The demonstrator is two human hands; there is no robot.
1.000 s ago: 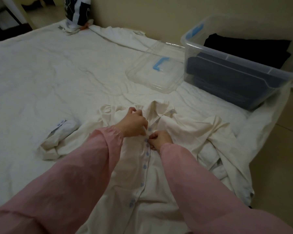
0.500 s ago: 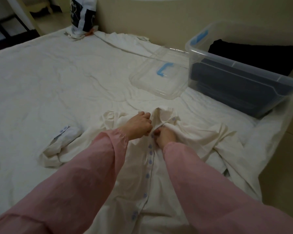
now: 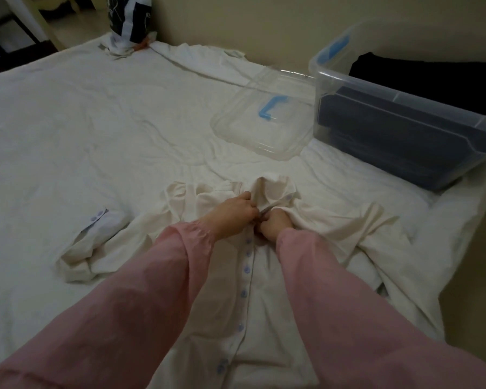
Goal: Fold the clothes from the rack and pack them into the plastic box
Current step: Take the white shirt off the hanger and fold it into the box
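Mid-frame, the left hand [image 3: 236, 213] and right hand [image 3: 274, 224] each pinched the soft cream shirt [image 3: 264, 290] (blue-buttoned) just below its collar.

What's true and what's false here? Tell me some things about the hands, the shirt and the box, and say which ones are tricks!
1. The left hand and right hand both pinch the shirt near its collar. True.
2. The box is empty. False: dark clothes lie in it.
3. The lid is on the box. False: it lies on the bed beside the box.
4. The shirt's buttons are bluish. True.
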